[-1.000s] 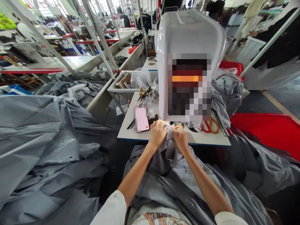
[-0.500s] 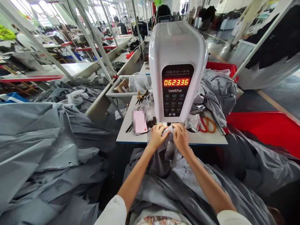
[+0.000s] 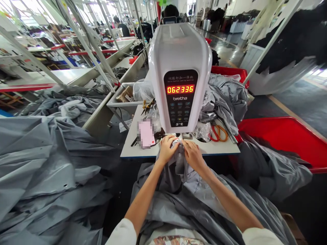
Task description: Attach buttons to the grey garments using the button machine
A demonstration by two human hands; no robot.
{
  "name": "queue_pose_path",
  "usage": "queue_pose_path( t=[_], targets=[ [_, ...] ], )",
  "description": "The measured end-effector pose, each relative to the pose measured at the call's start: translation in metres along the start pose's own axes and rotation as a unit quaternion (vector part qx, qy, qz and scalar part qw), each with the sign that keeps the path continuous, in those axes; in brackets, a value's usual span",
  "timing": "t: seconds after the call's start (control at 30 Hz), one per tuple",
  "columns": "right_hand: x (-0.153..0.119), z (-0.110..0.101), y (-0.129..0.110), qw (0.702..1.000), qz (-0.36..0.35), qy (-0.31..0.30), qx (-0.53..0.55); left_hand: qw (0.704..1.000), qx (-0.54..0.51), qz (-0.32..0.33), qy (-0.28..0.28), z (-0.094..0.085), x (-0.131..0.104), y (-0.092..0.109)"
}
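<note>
Note left hand point(image 3: 168, 149) pinching cloth point(image 3: 180, 165) at frame centre, just below the machine point(image 3: 178, 51); right hand point(image 3: 192, 153) laid on the cloth, grip impossible to confirm. Watch for possible puckering, caused by drag from draped cloth at bottom centre. Cannot make out needle; find sleeves point(image 3: 124, 233) cut off below.

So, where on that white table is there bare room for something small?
Best patch: between the right hand, the scissors and the front edge of the table. A thinner strip lies before the phone. Crowded: behind the phone, with pliers and plastic.
</note>
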State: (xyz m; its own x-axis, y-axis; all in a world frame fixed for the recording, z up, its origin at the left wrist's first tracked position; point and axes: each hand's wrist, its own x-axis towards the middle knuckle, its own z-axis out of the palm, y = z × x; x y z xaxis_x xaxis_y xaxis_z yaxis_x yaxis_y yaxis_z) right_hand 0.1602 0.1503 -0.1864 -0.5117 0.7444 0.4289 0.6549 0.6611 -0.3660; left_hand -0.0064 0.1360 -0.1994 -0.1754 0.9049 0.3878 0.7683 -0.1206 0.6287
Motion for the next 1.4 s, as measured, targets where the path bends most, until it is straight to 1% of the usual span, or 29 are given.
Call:
queue_pose_path(
  t=[0.03,0.1,0.17,0.2,0.23,0.27,0.3,0.37,0.43,0.5,0.53,0.6,0.7,0.77,0.87,1.03,1.1,1.23,1.3,1.4],
  targets=[
    [-0.003,-0.008,0.004,1.000,0.001,0.018,0.015,1.000,-0.001,0.000,-0.001,0.000,0.000,0.000],
    [-0.005,-0.026,0.019,0.995,0.027,0.084,0.046,1.000,-0.002,0.002,-0.001,0.001,0.000,0.000],
    [0.000,-0.043,0.042,0.982,0.085,0.159,0.057,1.000,-0.001,0.004,0.003,0.001,0.000,-0.001],
    [0.006,-0.050,0.056,0.975,0.117,0.182,0.052,1.000,0.000,0.004,0.006,0.001,0.000,-0.001],
    [0.012,-0.054,0.071,0.972,0.139,0.183,0.041,1.000,0.002,0.005,0.008,0.001,0.000,-0.001],
    [0.020,-0.057,0.084,0.976,0.145,0.160,0.029,1.000,0.003,0.007,0.008,0.001,0.000,-0.001],
    [0.028,-0.057,0.097,0.983,0.137,0.117,0.017,1.000,0.004,0.009,0.008,0.001,0.000,-0.001],
    [0.043,-0.055,0.115,0.996,0.090,0.006,-0.004,1.000,0.006,0.013,0.003,0.002,0.000,-0.002],
    [0.054,-0.052,0.125,0.994,0.041,-0.095,-0.036,1.000,0.008,0.015,0.001,0.002,0.000,-0.003],
    [0.062,-0.050,0.128,0.984,0.018,-0.158,-0.080,1.000,0.007,0.017,0.003,0.002,0.000,-0.004],
    [0.064,-0.050,0.128,0.979,0.017,-0.175,-0.102,1.000,0.006,0.018,0.005,0.002,0.001,-0.004],
    [0.066,-0.051,0.127,0.973,0.028,-0.184,-0.133,1.000,0.003,0.020,0.009,0.002,0.001,-0.003],
    [0.065,-0.052,0.126,0.973,0.048,-0.169,-0.150,1.000,-0.002,0.020,0.013,0.001,0.001,-0.003],
    [0.065,-0.053,0.127,0.976,0.051,-0.160,-0.136,1.000,-0.004,0.018,0.011,0.001,0.002,-0.003],
    [0.064,-0.054,0.128,0.984,0.061,-0.149,-0.079,1.000,-0.003,0.013,0.007,0.000,0.002,-0.002],
    [0.063,-0.060,0.128,0.986,0.126,-0.110,0.012,1.000,-0.006,0.013,0.007,0.000,0.001,-0.002],
    [0.062,-0.060,0.131,0.983,0.143,-0.102,0.052,1.000,-0.008,0.013,0.007,0.000,0.001,-0.002],
    [0.060,-0.055,0.139,0.967,0.190,-0.107,0.135,1.000,-0.006,0.011,0.007,0.000,0.001,-0.002],
    [0.061,-0.053,0.141,0.964,0.203,-0.096,0.143,1.000,-0.007,0.010,0.005,0.000,0.001,-0.002],
    [0.063,-0.053,0.142,0.968,0.204,-0.079,0.126,1.000,-0.011,0.010,0.004,0.000,0.001,-0.003]
  ],
)
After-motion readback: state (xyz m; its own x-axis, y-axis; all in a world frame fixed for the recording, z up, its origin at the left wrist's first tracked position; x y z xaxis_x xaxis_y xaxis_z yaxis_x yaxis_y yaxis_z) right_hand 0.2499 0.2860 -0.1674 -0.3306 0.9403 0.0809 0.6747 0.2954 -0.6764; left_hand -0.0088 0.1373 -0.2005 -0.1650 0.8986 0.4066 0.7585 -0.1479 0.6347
